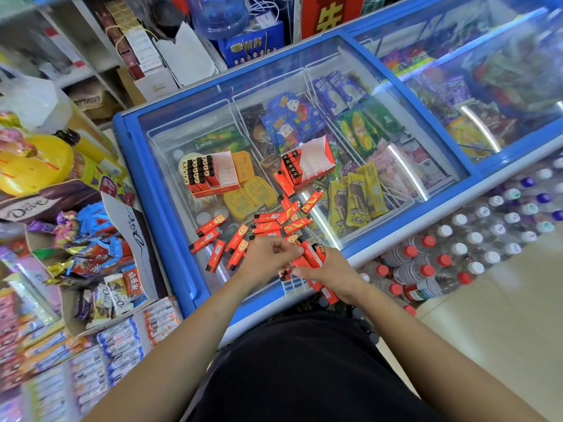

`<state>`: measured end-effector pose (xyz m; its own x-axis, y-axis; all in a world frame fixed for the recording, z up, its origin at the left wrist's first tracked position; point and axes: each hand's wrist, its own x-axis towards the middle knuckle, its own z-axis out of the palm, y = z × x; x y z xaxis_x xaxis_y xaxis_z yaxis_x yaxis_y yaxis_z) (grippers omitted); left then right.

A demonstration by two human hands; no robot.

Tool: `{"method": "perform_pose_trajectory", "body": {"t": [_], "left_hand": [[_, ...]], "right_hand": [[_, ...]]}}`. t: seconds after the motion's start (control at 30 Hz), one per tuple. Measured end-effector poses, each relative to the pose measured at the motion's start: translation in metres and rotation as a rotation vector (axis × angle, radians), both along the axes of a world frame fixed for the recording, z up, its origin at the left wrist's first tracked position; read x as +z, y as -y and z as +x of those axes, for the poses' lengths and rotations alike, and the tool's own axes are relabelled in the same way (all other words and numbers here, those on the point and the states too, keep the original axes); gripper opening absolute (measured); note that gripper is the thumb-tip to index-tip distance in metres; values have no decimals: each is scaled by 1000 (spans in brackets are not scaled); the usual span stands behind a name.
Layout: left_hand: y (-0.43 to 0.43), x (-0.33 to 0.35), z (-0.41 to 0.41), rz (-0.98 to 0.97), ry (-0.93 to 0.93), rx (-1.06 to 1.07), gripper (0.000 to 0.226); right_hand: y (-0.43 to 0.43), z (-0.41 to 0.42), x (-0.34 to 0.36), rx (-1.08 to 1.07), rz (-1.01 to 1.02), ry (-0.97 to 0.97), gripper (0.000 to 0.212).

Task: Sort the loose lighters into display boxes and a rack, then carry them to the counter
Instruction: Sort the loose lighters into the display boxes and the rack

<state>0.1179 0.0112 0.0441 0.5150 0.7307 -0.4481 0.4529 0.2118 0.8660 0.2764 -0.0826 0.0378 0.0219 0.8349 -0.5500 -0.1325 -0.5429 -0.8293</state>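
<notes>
Right hand (329, 274) grips bundle of red lighters (310, 256); left hand (266, 254) pinches 1 from it. Light, rigid, slick plastic, likely sliding on freezer glass (198, 123); best pinched across flat sides.

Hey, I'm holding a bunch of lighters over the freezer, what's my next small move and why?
I'd probably carry the bundle of lighters in your right grip to the right display box and slot them in. Only one row stands there and most of it is empty, while the left display box looks about half full.
</notes>
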Motion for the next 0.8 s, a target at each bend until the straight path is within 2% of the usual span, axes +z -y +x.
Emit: {"method": "perform_pose_trajectory", "body": {"t": [0.1, 0.27, 0.47, 0.7, 0.8], "left_hand": [[-5, 0, -5, -45, -1, 50, 20], [-7, 1, -18, 5, 8, 79, 9], [-5, 3, -28, -47, 75, 43, 15], [-4, 3, -39, -118, 97, 6, 22], [1, 2, -46, -119, 40, -17, 21]], "right_hand": [[-1, 1, -2, -9, -20, -27, 20], [-2, 5, 0, -48, -30, -109, 14], [0, 9, -4, -110, -66, -166, 14], [0, 13, -11, -214, -80, -113, 16], [0, 15, -15, -269, -98, -65, 15]]}}
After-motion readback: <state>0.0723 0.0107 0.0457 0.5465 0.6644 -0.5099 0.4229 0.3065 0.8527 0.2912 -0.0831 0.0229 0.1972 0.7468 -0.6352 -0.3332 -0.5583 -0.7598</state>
